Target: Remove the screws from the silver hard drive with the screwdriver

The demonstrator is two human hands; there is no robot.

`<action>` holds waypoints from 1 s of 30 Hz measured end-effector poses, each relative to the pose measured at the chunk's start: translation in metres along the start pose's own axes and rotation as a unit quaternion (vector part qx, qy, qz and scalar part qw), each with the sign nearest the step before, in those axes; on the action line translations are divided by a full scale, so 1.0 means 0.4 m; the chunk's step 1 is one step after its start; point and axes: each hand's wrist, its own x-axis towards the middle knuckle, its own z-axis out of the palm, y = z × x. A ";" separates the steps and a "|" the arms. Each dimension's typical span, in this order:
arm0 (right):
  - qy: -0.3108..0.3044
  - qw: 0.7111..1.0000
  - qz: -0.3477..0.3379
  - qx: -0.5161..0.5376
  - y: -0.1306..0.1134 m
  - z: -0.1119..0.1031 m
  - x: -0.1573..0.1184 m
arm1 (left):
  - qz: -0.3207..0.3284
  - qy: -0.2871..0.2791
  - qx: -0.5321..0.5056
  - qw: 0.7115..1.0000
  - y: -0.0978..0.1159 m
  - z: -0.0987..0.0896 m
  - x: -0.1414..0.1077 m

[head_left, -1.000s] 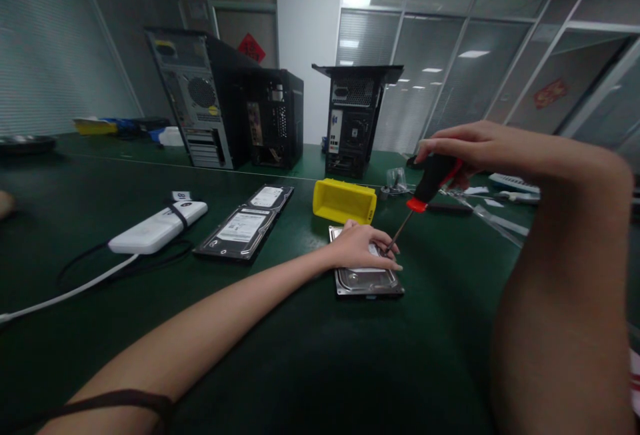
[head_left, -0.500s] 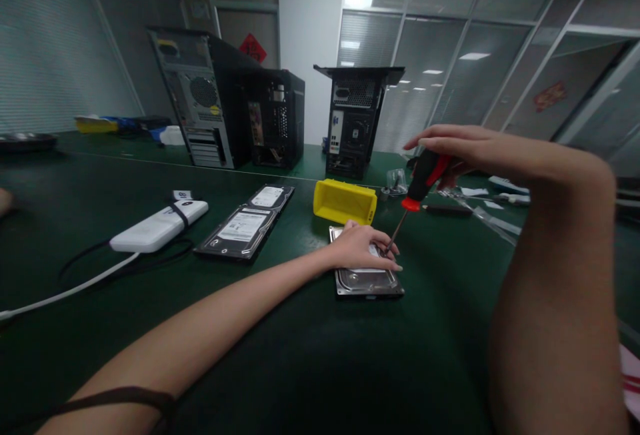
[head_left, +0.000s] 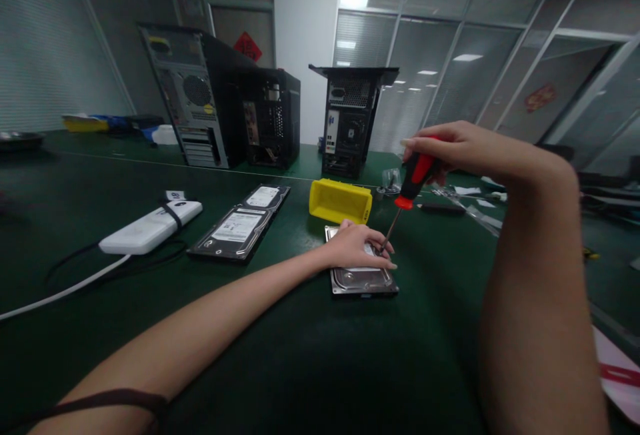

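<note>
A silver hard drive point(head_left: 363, 280) lies flat on the green table in front of me. My left hand point(head_left: 355, 246) grips it from above, thumb and fingers bent around the spot where the screwdriver tip meets the drive. In my right hand point(head_left: 437, 148) is a red and black screwdriver point(head_left: 413, 180), its handle leaning to the right and its shaft slanting down to the drive. My left fingers partly hide the tip and the drive's label.
Just behind the drive stands a yellow plastic bin point(head_left: 340, 201). Two more hard drives point(head_left: 235, 227) lie to the left, beside a white power bank point(head_left: 150, 228) with cables. Computer cases point(head_left: 349, 125) line the back. Small tools and plastic bags point(head_left: 393, 180) are at the right.
The view has shifted slightly. My right hand has changed its hold on the screwdriver handle, fingers curling more closely around its top. My left hand stays on the hard drive.
</note>
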 end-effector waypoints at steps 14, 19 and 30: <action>0.014 0.999 -0.010 -0.041 -0.014 0.002 -0.002 | 0.023 0.013 0.022 0.999 -0.004 0.005 0.000; 0.006 0.999 -0.009 -0.041 -0.026 0.002 -0.010 | 0.054 0.092 0.051 0.993 0.007 0.005 -0.016; 0.014 0.999 -0.010 -0.030 -0.022 0.011 -0.008 | 0.046 0.138 0.047 0.988 -0.005 -0.026 -0.063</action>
